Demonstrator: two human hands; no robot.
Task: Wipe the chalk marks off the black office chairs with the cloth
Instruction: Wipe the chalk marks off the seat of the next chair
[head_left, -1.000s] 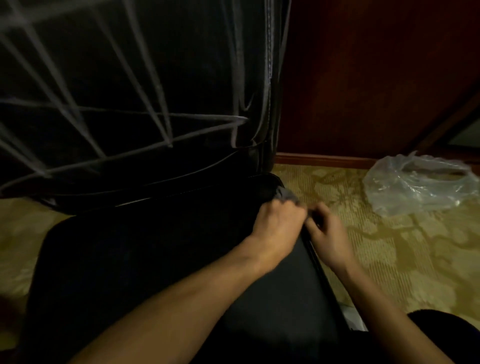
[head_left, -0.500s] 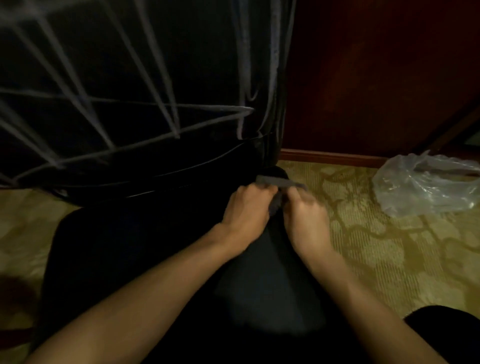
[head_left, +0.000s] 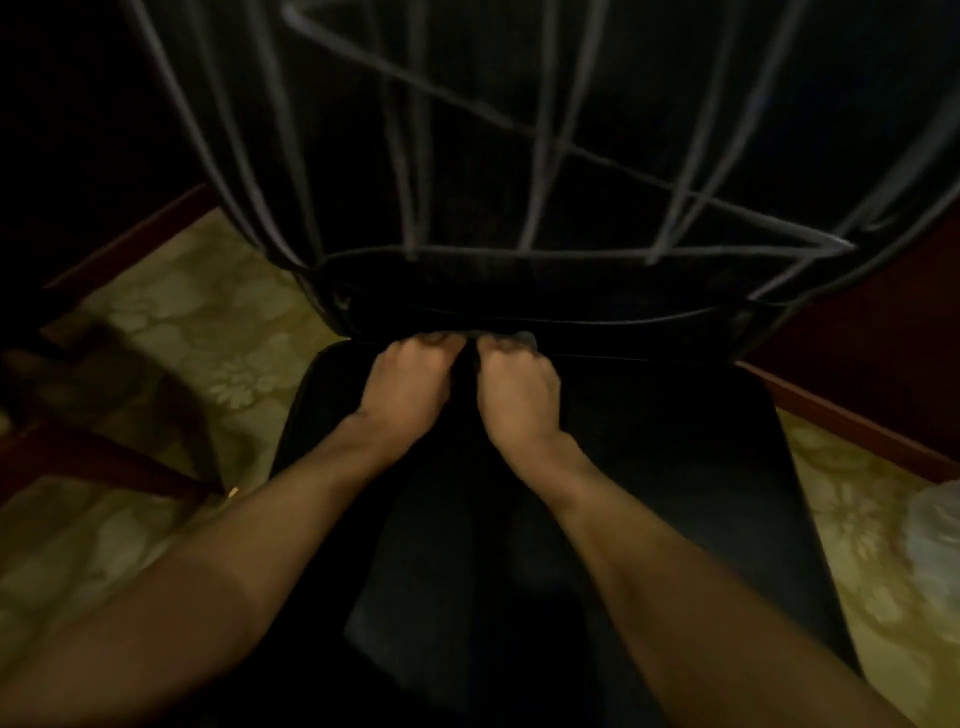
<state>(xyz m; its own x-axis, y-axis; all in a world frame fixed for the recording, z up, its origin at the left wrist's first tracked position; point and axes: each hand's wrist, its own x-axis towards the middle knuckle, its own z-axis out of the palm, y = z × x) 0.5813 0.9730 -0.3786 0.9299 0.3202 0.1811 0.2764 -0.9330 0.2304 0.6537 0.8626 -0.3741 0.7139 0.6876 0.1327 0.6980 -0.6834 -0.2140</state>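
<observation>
Both hands are curling tight around a dark cloth (head_left: 511, 339), left hand (head_left: 410, 378) and right hand (head_left: 517, 382) sitting knuckle to knuckle at the back of the seat (head_left: 675, 467), just under the backrest (head_left: 467, 156). Only a grey sliver of cloth is showing past the fingertips; the rest is hiding inside the fists.

A second ago the hands were working at the seat's right rear corner, with the backrest off to the left. Now they are sitting centred on the chair, and the view is squaring up to the backrest. Reading this as the cloth being gathered and readied, with the seat corner finished.

Chalk marks (head_left: 540, 135) are crossing the whole backrest in pale lines, none looking wiped yet, so most of the task is likely lying ahead.

Around: patterned carpet (head_left: 171, 312) on both sides, a red-brown skirting (head_left: 857, 415) at right, dark wooden furniture legs (head_left: 104, 452) at left, a clear plastic bag (head_left: 935, 525) at the right edge. Nothing is blocking the backrest; low light is making faint marks hard to judge.
</observation>
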